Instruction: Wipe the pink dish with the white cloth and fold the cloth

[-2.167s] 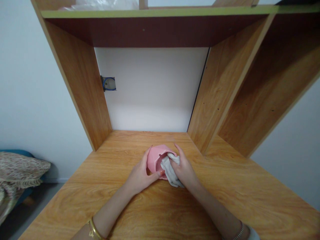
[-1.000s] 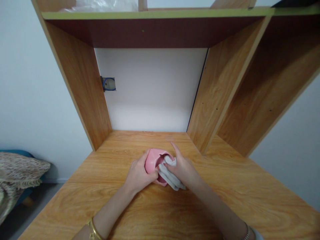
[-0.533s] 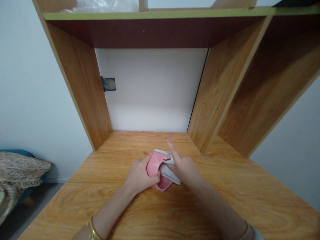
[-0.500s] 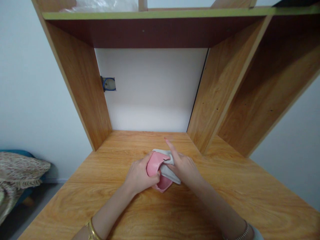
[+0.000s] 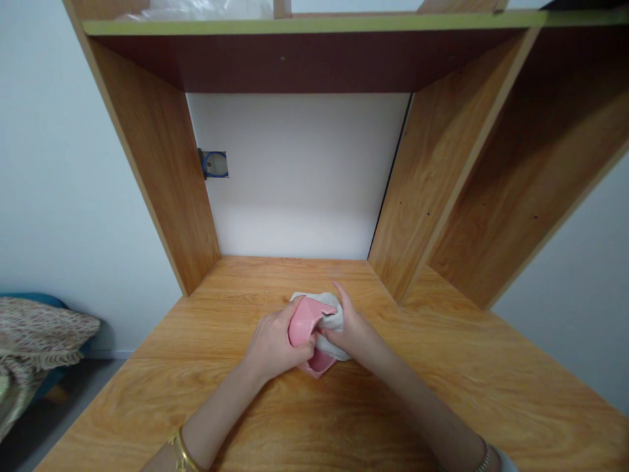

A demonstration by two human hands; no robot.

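My left hand (image 5: pixel 275 339) is closed around a glossy pink hollow container (image 5: pixel 305 318), which lies tilted with its open side toward my right hand. Its rim has a notch near the top. A light grey cloth (image 5: pixel 332 322) is pinched in my right hand (image 5: pixel 358 333) and pressed against the container's rim and right side, with part of it showing behind the far edge. The index finger of that hand points up and away. The right fingertips are partly hidden by the cloth and the container.
Both hands are over a wooden desk (image 5: pixel 314 426). Side panels (image 5: pixel 422 177) and a green-edged shelf (image 5: pixel 304 25) frame the white back wall, where a socket opening (image 5: pixel 215 164) shows. Clear plastic (image 5: pixel 211 9) lies on the shelf. At left is a patterned blanket (image 5: pixel 39 334).
My right hand has shifted slightly with the cloth, and more cloth now shows behind the container's far edge. My left hand keeps its grip on the pink container in nearly the same place.
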